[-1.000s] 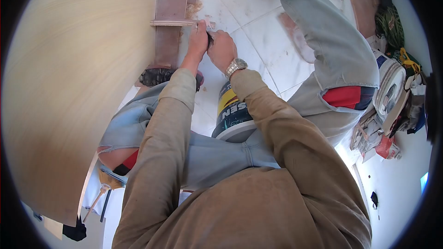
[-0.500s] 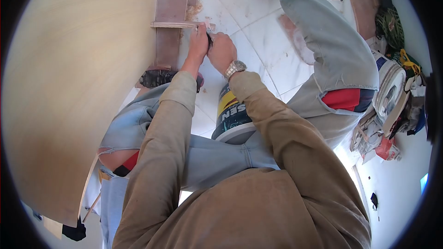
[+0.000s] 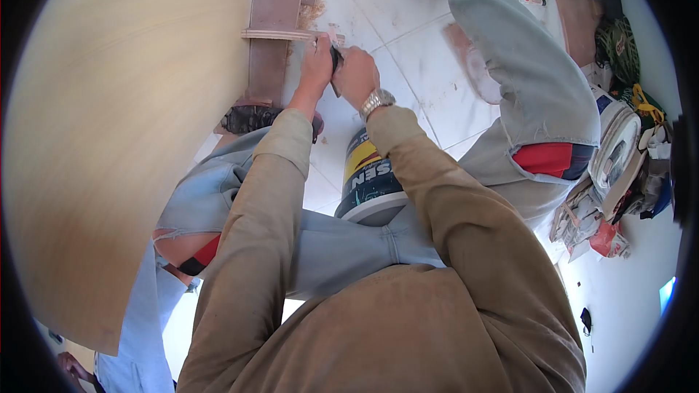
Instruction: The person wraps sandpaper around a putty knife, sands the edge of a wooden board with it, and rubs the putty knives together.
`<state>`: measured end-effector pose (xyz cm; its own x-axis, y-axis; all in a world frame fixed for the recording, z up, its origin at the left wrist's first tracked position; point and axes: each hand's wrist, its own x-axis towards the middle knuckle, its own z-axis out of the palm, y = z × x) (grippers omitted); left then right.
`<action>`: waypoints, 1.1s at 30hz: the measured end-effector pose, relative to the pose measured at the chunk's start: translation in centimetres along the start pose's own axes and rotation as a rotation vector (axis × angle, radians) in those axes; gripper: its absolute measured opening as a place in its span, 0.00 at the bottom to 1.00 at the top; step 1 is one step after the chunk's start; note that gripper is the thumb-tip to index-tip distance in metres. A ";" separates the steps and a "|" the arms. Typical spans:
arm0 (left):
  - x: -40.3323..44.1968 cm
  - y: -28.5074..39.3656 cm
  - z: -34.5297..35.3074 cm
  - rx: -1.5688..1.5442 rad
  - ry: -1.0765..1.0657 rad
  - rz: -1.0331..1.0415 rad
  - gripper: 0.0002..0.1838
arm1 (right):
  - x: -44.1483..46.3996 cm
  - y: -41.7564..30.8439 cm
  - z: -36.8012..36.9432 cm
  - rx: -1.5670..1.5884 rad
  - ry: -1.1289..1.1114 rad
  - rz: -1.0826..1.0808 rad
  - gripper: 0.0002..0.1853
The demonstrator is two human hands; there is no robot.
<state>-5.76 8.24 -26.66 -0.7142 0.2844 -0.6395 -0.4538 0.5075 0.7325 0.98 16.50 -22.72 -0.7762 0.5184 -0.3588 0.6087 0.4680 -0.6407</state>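
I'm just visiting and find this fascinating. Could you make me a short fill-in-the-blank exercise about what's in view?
1. The hand beside the metal watch is the person's ____ one.
2. The large wooden panel stands to the person's ____.
3. The person's shirt is ____ in colour.
4. A dark tool shows between the person's two ____.

Missing words: right; left; brown; hands.

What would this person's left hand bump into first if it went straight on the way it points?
Probably the thin wooden strip just at the fingertips of the left hand; depth is unclear, so they may already be touching.
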 end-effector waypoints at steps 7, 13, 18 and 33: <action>1.0 0.7 -0.3 -0.038 -0.043 0.063 0.25 | 2.4 2.6 0.3 0.094 -0.167 0.182 0.11; 0.8 -0.3 -0.2 -0.015 -0.004 0.091 0.24 | 0.7 1.8 1.0 0.070 -0.001 0.136 0.09; 1.0 0.3 -0.4 -0.049 0.009 0.080 0.24 | 0.6 1.2 0.3 0.118 0.002 0.043 0.09; 0.5 -0.3 -0.1 0.004 0.026 0.038 0.23 | 1.2 1.0 0.6 0.057 -0.028 0.095 0.12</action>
<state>-6.05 8.19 -27.21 -0.7444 0.2820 -0.6052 -0.4244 0.4999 0.7550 0.54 17.19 -24.19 -0.7205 0.5377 -0.4379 0.6697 0.3759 -0.6404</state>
